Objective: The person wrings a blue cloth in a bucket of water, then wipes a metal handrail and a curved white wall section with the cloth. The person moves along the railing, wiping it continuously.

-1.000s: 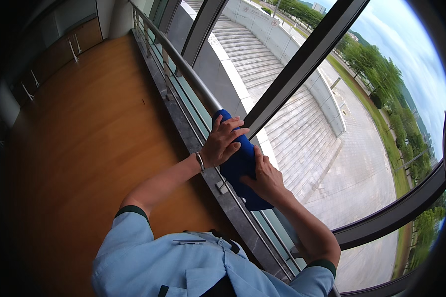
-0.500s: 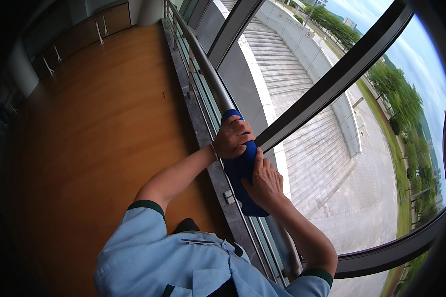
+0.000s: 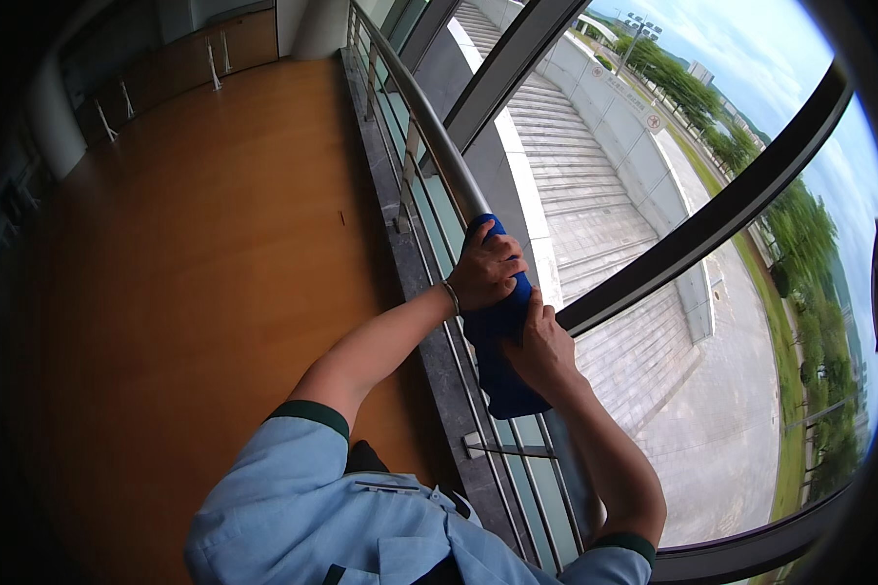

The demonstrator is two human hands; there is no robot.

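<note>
A blue cloth (image 3: 502, 361) is draped over the round metal handrail (image 3: 437, 139), its lower edge hanging down on the floor side. My left hand (image 3: 488, 270) wraps over the cloth near its far end, fingers curled round the rail beneath. Just behind it, my right hand (image 3: 544, 343) presses on the cloth from the window side, with the index finger stretched forward along it and the thumb hidden. Both hands touch the cloth, and the rail under them is covered.
Thin horizontal bars (image 3: 458, 361) run below the handrail above a dark stone ledge (image 3: 429, 341). Window frames (image 3: 693, 219) rise close on the right, with pale outdoor steps beyond the glass. An orange-brown floor (image 3: 224, 273) spreads to the left, with white stands (image 3: 214, 68) at the far wall.
The view has shifted along the railing, and a bracket below the rail now shows nearer to me. Both hands stay on the cloth, which appears farther along the rail.
</note>
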